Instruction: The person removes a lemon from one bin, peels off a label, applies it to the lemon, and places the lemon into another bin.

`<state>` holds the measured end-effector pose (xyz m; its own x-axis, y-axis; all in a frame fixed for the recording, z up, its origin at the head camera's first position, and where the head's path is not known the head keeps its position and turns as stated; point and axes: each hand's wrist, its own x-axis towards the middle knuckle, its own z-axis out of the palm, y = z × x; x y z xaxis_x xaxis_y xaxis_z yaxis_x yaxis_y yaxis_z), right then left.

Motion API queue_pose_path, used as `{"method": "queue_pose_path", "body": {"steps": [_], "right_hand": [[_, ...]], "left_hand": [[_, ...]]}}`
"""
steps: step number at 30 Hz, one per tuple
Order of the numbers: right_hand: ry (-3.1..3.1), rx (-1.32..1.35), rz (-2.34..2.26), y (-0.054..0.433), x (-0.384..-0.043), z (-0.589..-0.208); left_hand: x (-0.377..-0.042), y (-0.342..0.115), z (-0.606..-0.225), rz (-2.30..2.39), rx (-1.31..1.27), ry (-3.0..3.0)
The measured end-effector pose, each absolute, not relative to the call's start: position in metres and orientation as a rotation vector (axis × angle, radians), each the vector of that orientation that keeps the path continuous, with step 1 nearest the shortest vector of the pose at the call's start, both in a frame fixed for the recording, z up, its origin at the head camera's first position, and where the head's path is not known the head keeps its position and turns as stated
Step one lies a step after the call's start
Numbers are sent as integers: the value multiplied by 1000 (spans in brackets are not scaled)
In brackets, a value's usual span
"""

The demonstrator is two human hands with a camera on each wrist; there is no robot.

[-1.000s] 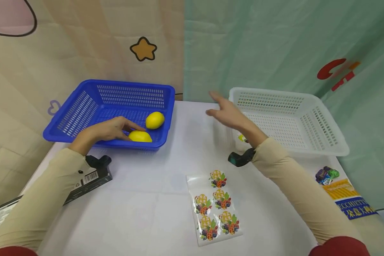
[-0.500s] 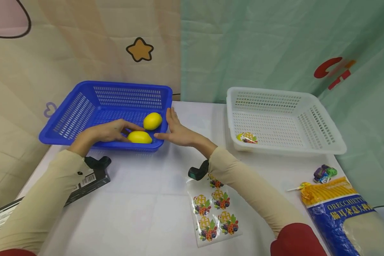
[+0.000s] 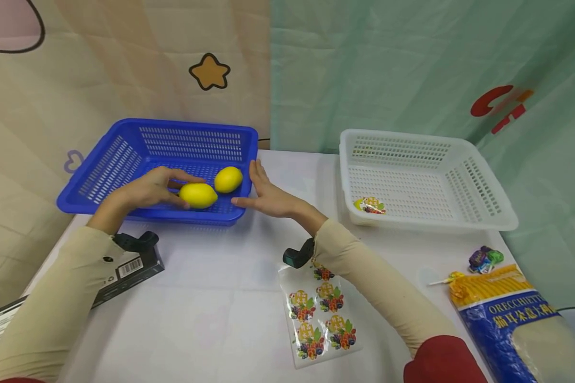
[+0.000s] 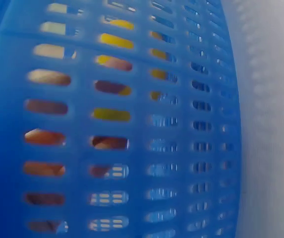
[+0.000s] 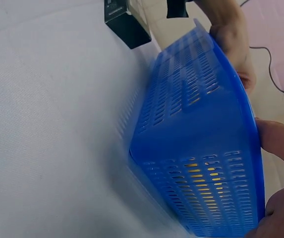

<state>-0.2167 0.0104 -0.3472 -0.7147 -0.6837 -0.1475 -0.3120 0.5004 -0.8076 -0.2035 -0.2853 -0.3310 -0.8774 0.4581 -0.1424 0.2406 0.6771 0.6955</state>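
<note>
In the head view, my left hand (image 3: 149, 190) reaches into the blue plastic basket (image 3: 187, 215) and holds a yellow lemon (image 3: 200, 196) between thumb and fingers. A second lemon (image 3: 228, 180) lies beside it near the basket's right wall. My right hand (image 3: 274, 200) rests on the right rim, fingers straight and thumb over the front corner. The left wrist view is mostly the slotted basket wall (image 4: 13, 124), with bits of yellow and fingers showing through. From the right wrist, the basket's outside (image 5: 186, 136) and my right thumb (image 5: 278, 139) at its rim are visible.
A white basket (image 3: 431, 222) at the right contains a lemon with a fruit sticker (image 3: 371, 205). A sticker sheet (image 3: 321, 319) lies on the table's middle. Wrapped candies (image 3: 484, 259), a lollipop (image 3: 452, 277) and an orecchiette bag (image 3: 512, 324) sit right; a black box (image 3: 134, 271) lies left.
My right hand has swung left from the white basket to the blue basket's right rim. My left hand has raised its lemon slightly and drawn it left.
</note>
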Motion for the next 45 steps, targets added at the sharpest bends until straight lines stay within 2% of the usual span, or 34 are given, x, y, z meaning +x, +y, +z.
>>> {"method": "queue_pose_path", "body": {"steps": [9,15,27,35,45], "right_hand": [[2313,-823,-1098,11,-216,-349],[2378,-833,-1072,15,-218,-352],[2479,-874,-1170,42,-215,-353],[2347,-982,-1491,70,-204,-351],[2296,-945,-1645,113,-188,-361]], "left_hand": [[-196,-290,-322,1141,393,2778],[-191,-277,-313,1225,467,2778],[-186,-218,-297,1282,722,2685],[-187,-178,-300,1278,858,2608],[-185,-123,-319,1321,966,2502]]}}
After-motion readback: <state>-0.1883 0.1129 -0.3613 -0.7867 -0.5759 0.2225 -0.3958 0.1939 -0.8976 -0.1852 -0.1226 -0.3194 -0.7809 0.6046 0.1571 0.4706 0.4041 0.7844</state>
